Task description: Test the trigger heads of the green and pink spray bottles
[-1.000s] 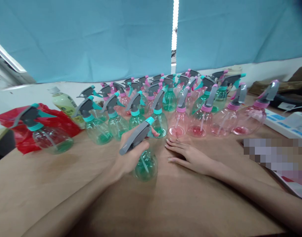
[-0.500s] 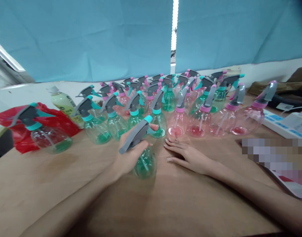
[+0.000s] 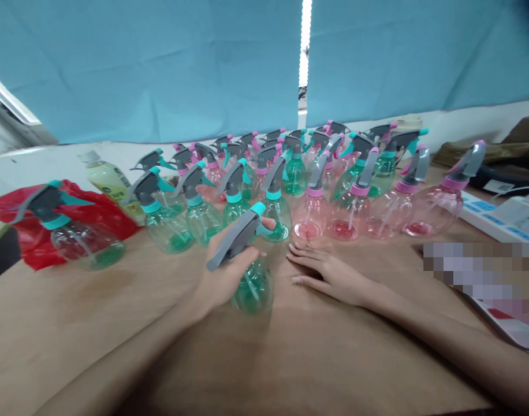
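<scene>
My left hand [image 3: 230, 263] is wrapped round the neck of a clear green spray bottle [image 3: 253, 289] with a grey head and turquoise nozzle. Its base stands on the table [image 3: 160, 352], and the hand hides the collar. My right hand [image 3: 329, 270] lies flat on the tabletop, fingers stretched towards the held bottle but apart from it. Just beyond those fingertips is a pink spray bottle [image 3: 310, 216]. Behind my left hand stands another green spray bottle [image 3: 275, 216].
Several more green and pink spray bottles fill the table's back. At far left, a spray bottle [image 3: 86, 245] stands before a red plastic bag [image 3: 30, 231] and a drink bottle [image 3: 111, 179]. On the right are a power strip [image 3: 490, 216] and a partly blurred-out flat object [image 3: 511, 329].
</scene>
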Available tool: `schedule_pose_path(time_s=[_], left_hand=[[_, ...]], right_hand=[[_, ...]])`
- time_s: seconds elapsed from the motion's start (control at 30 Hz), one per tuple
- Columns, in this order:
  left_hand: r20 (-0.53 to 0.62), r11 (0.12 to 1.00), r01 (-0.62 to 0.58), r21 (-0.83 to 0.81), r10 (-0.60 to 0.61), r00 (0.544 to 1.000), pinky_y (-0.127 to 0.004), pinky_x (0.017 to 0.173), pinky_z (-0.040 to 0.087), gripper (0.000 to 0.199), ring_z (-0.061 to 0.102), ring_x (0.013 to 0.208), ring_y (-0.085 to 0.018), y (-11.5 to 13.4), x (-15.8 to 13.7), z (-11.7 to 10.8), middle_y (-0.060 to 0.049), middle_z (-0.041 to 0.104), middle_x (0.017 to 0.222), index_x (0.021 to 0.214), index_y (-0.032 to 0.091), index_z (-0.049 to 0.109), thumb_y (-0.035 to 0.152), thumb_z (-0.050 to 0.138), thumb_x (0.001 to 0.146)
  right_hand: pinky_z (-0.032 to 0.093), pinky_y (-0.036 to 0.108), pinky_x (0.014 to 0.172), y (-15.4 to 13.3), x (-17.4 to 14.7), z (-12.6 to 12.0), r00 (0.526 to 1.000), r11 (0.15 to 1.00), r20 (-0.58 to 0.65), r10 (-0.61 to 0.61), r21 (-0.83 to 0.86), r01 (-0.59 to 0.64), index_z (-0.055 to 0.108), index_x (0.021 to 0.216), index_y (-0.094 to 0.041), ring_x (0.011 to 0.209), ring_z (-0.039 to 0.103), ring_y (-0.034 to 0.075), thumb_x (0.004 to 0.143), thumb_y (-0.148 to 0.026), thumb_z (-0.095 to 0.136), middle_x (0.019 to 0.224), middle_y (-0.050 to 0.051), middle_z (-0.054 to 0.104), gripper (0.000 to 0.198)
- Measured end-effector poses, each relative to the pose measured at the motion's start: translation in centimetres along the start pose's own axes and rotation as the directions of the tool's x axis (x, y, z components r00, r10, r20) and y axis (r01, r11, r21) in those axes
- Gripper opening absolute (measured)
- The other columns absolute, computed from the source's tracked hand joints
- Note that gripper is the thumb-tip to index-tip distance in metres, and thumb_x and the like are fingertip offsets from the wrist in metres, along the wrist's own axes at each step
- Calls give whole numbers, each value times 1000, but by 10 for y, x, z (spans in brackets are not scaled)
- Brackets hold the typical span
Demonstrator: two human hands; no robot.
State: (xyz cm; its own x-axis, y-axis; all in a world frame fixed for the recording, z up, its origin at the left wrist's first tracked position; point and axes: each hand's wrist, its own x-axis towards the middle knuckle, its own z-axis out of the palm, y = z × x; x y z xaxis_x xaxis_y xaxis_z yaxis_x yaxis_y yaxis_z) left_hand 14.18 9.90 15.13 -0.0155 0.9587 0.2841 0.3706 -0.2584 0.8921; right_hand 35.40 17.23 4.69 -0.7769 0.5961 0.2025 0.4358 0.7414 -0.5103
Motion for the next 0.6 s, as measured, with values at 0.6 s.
schedule_pose_path(time_s=[0.6], left_hand=[[2, 997, -2, 77, 2, 1000, -31, 70, 45, 15, 54, 62, -16, -7, 1, -8, 1, 58, 65, 73, 19, 64, 22, 50, 67]], right_hand=[[27, 49, 113, 8, 1, 4, 1000, 998, -21, -23, 54, 24, 45, 139, -26, 137, 34, 26, 90, -55, 47, 147, 4, 40, 57]])
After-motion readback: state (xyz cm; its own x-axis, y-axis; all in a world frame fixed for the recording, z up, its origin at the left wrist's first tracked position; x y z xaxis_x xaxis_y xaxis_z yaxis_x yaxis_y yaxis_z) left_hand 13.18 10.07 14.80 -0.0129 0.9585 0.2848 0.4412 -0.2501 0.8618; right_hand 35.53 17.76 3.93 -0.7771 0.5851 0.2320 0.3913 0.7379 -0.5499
